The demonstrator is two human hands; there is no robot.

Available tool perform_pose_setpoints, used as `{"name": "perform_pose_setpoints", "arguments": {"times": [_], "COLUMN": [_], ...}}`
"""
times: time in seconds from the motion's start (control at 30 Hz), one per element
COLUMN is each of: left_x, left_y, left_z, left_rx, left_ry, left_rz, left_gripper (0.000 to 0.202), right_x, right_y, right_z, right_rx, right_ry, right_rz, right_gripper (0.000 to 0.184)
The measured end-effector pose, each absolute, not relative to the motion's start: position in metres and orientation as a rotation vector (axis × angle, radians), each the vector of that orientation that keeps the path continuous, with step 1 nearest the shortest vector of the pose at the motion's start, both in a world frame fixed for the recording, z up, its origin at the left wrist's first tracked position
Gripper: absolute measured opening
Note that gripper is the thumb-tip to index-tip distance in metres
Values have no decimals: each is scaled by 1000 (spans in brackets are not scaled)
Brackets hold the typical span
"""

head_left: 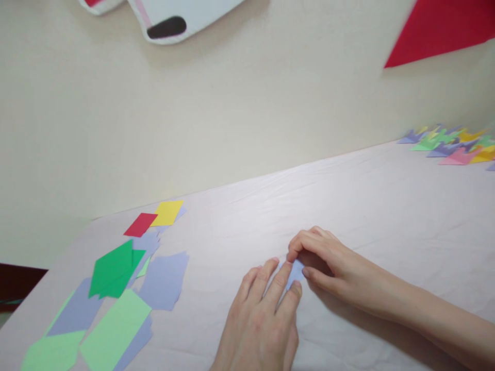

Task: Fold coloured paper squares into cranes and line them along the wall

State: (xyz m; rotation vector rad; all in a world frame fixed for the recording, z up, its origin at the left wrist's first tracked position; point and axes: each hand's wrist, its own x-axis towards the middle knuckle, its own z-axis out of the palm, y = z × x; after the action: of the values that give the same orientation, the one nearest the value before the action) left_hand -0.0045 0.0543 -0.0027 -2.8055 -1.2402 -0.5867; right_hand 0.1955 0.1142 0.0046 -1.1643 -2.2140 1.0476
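A small piece of light-blue paper (295, 274) lies on the white cloth between my hands, and it is partly covered by fingers. My left hand (263, 314) rests flat with its fingers spread, the fingertips touching the paper's left and near sides. From the right, my right hand (323, 260) curves over the paper. Its index fingertip is at the far corner and its thumb at the right edge, gripping the piece between them. How the paper is folded underneath the fingers I cannot make out.
Loose sheets lie at left: blue (164, 281), light green (116, 327), dark green (112, 270), red (140, 224) and yellow (168, 213). Several folded paper pieces (450, 147) stand at the far right by the wall (232, 113). A red shape (444, 33) hangs above.
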Motion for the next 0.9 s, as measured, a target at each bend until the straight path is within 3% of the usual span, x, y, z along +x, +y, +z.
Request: {"name": "perform_pose_setpoints", "arguments": {"times": [0.53, 0.9], "left_x": [-3, 7], "left_y": [40, 46], "left_z": [0, 19], "left_rx": [-2729, -2939], "left_ry": [-1312, -1400], "left_rz": [-605, -563], "left_gripper": [21, 38], "right_x": [195, 201], "right_y": [111, 112], "right_z": [9, -1], "right_rx": [-1144, -1002], "right_ry": [-2234, -2125], "right_rz": [956, 946], "right_gripper": [38, 33]}}
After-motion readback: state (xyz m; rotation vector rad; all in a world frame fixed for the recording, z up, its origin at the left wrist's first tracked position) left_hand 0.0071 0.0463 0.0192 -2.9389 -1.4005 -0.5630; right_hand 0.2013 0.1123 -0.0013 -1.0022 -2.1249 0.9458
